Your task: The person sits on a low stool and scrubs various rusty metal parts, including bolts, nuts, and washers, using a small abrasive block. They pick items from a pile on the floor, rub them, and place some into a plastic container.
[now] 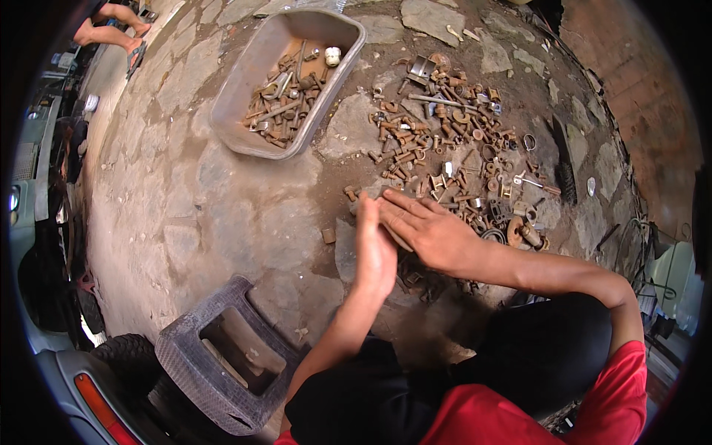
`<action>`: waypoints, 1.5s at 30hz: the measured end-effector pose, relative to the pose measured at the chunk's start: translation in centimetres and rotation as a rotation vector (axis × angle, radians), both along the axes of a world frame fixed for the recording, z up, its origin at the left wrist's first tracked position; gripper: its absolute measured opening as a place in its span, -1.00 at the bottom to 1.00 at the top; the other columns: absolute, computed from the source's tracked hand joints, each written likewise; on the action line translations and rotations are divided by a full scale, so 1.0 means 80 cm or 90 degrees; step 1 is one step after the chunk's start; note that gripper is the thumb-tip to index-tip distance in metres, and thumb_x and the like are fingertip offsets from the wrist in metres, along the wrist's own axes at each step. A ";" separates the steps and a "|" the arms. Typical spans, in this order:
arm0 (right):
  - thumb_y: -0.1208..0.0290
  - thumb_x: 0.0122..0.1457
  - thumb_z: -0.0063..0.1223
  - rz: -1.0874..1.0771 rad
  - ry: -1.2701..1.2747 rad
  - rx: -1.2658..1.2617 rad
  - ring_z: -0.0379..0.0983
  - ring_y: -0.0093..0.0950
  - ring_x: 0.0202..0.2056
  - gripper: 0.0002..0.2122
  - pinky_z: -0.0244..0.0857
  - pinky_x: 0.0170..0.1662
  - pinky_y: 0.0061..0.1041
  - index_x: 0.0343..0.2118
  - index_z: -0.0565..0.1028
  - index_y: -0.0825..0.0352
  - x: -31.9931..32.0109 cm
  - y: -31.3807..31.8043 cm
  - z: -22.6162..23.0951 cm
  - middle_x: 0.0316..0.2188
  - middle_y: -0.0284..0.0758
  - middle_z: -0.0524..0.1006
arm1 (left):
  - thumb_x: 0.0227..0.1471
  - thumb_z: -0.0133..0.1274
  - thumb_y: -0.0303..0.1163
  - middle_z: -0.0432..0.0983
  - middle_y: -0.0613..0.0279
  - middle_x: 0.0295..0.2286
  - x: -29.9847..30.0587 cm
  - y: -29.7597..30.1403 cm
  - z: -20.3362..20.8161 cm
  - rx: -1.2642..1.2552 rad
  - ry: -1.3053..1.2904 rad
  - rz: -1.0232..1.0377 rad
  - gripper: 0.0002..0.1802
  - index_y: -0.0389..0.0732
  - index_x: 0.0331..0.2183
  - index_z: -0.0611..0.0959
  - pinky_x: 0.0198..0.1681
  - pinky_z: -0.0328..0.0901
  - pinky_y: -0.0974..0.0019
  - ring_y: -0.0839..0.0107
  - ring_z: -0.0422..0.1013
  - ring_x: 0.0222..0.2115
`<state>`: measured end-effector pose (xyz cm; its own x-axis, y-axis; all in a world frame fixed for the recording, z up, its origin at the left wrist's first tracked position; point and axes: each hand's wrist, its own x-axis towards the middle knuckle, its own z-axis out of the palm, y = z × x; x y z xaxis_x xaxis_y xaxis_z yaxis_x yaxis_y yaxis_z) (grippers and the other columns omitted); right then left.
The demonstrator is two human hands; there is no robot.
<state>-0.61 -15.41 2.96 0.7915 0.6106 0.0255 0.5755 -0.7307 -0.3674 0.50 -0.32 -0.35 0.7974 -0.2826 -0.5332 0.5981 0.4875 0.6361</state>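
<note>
My left hand (377, 248) is held on edge with its fingers stretched out. Flat against it lies my right hand (434, 236), fingers extended, so the two palms meet. Whether anything lies between the palms is hidden. Just beyond and to the right of the hands spreads a pile of rusty bolts, nuts and washers (445, 133) on the stone ground. A single rusty bolt (351, 193) rests close to my left fingertips. Nearer to me, a short rusty cylindrical piece (328, 236) sits alone to the left of my hands.
A grey plastic tub (230, 111) holding rusty bolts and tools stands at the far left. Close on my left is a dark plastic stool (182, 356). A vehicle (67, 378) lines the left edge. Another person's legs (111, 30) show at the upper left.
</note>
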 end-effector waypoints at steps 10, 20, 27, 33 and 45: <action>0.33 0.21 -0.19 -0.012 -0.042 -0.110 -0.01 -0.37 0.33 -0.43 0.17 0.16 -0.17 0.29 0.11 0.33 0.000 -0.006 -0.011 0.31 -0.27 0.13 | 0.22 -0.22 0.20 -0.06 0.05 0.27 -0.003 -0.002 0.011 -0.005 0.014 -0.013 -0.11 -0.13 0.31 -0.10 0.25 -0.02 0.13 0.26 -0.01 0.26; 0.31 0.20 -0.19 -0.076 -0.010 -0.189 -0.06 -0.36 0.35 -0.45 0.03 0.26 -0.20 0.28 0.15 0.30 0.006 -0.018 -0.009 0.34 -0.24 0.07 | 0.16 -0.05 0.15 0.32 0.14 0.05 -0.019 -0.012 0.003 0.112 0.076 0.018 -0.14 -0.06 0.29 0.04 0.16 0.10 0.16 0.27 0.25 0.07; 0.37 0.19 -0.23 -0.043 -0.030 -0.086 -0.09 -0.28 0.36 -0.44 0.05 0.25 -0.09 0.28 0.12 0.34 0.007 -0.007 0.002 0.32 -0.17 0.08 | 0.17 -0.05 0.12 0.16 0.24 0.17 -0.005 -0.001 0.015 0.098 0.051 0.017 -0.16 -0.05 0.30 0.05 0.13 0.14 0.22 0.38 0.23 0.10; 0.57 0.09 -0.15 -0.120 0.112 0.270 -0.06 -0.12 0.33 -0.41 0.05 0.28 -0.16 0.26 0.11 0.42 0.025 -0.010 0.050 0.27 -0.04 0.15 | 0.19 -0.08 0.12 0.11 0.12 0.20 0.042 -0.011 0.040 0.059 -0.107 0.016 -0.12 -0.21 0.28 0.02 0.24 0.03 0.18 0.23 0.14 0.17; 0.71 0.06 -0.25 -0.147 0.322 0.565 -0.12 -0.17 0.35 -0.38 -0.25 0.39 -0.29 0.27 0.10 0.42 -0.005 0.000 0.045 0.30 -0.01 0.05 | 0.24 -0.26 0.18 0.19 -0.09 0.11 0.020 -0.022 0.063 0.052 -0.154 0.018 -0.17 -0.17 0.27 -0.05 0.22 0.09 0.16 0.20 0.21 0.11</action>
<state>-1.00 -15.41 6.55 0.9301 0.3666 0.0239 0.0858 -0.1536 -0.9844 2.06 -2.07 4.73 0.9115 -0.2224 -0.3459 0.4105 0.4427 0.7972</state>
